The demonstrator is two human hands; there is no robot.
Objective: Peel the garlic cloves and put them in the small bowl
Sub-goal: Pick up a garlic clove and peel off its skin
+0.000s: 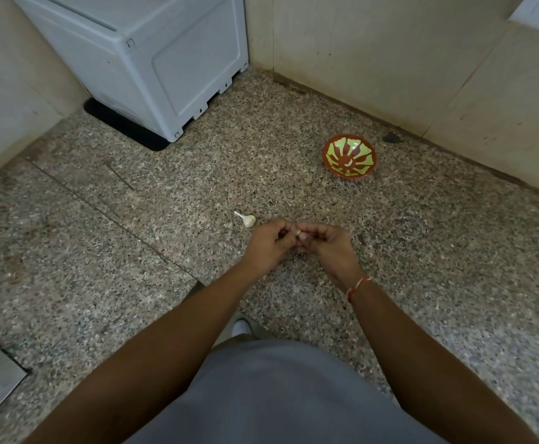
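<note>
Left hand [269,243]: reaching forward, fingers curling, fingertips meeting the right's.
Right hand [324,246]: mirroring it, fingers curling, seemingly pinching something small.
Arms: both extending forward, converging.

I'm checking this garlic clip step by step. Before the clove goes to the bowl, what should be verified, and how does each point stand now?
1. Clove held: ok, pinched between left hand and right hand.
2. Clove fully peeled: cannot tell, fingers hide most of it.
3. Small bowl upright, open side up: ok.
4. Path to bowl over the counter: ok, nothing in between.
5. Garlic bulb at hand for later: ok, lies beside the left hand.
</note>
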